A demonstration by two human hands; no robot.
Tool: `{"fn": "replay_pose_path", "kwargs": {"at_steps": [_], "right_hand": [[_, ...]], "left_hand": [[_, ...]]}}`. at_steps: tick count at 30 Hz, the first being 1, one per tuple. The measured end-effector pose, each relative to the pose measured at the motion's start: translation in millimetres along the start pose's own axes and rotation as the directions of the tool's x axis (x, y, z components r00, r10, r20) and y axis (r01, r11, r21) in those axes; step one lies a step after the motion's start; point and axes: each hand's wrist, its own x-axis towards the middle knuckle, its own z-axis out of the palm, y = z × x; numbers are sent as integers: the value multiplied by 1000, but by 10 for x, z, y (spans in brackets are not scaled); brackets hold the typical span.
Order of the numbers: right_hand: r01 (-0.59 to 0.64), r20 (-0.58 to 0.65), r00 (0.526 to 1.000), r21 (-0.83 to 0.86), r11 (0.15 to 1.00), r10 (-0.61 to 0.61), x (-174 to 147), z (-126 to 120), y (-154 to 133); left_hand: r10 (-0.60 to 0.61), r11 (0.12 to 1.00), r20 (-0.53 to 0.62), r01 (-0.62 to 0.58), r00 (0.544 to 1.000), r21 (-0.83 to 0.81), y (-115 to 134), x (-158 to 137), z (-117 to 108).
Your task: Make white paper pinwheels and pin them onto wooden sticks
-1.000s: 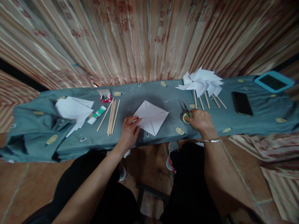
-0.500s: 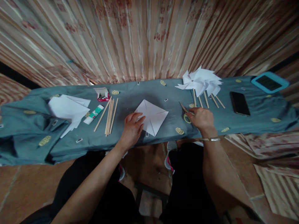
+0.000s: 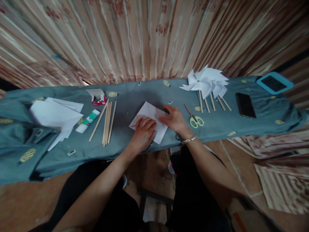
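Observation:
A white paper square (image 3: 147,111), with lines running from its corners toward the middle, lies turned like a diamond on the cloth. My left hand (image 3: 143,132) rests flat on its lower middle, fingers extended and covering the centre. At the paper's right corner is my right hand (image 3: 175,120), thumb and fingers apart, the thumb over the sheet; that corner is hidden. Just right of this hand lie scissors (image 3: 196,121) with yellow-green handles, on the cloth and untouched.
Left of the paper are several wooden sticks (image 3: 107,124), a glue stick (image 3: 88,120), a small red box (image 3: 98,99) of metal bits and white paper sheets (image 3: 54,112). At right lie paper pinwheels (image 3: 209,82) on sticks, a phone (image 3: 245,105) and a blue-framed device (image 3: 274,82).
My right hand has let go of the scissors and moved left to the paper's right corner. My left hand has slid further over the paper. The view has shifted slightly.

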Motion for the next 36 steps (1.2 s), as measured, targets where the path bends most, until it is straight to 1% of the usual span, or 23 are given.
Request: {"fn": "replay_pose_path", "kwargs": {"at_steps": [4, 9, 17, 25, 29, 31, 34, 36], "right_hand": [[52, -59, 997, -9, 999, -52, -18, 78, 12], [38, -77, 996, -9, 999, -38, -21, 97, 43], [-6, -63, 998, -43, 999, 3, -28, -30, 186], [-14, -105, 994, -90, 996, 4, -44, -96, 326], [-41, -101, 994, -129, 991, 28, -59, -186, 373], [-61, -119, 992, -152, 986, 43, -71, -254, 373], [-83, -195, 980, -161, 983, 51, -89, -316, 284], [-36, -225, 974, -130, 991, 6, -102, -280, 158]], "left_hand": [[8, 1000, 11, -7, 1000, -9, -18, -12, 5], [19, 1000, 4, -19, 1000, -18, -23, -13, 7], [14, 1000, 6, -14, 1000, 7, -32, -19, 17], [-2, 1000, 22, 2, 1000, -2, -30, -18, 19], [-8, 1000, 23, 9, 1000, -16, -32, -24, 14], [-12, 1000, 20, 12, 1000, -21, -31, -27, 10], [-15, 999, 13, 15, 1000, -33, -27, -31, 8], [-13, 999, 10, 14, 1000, -44, -29, -35, 17]]}}
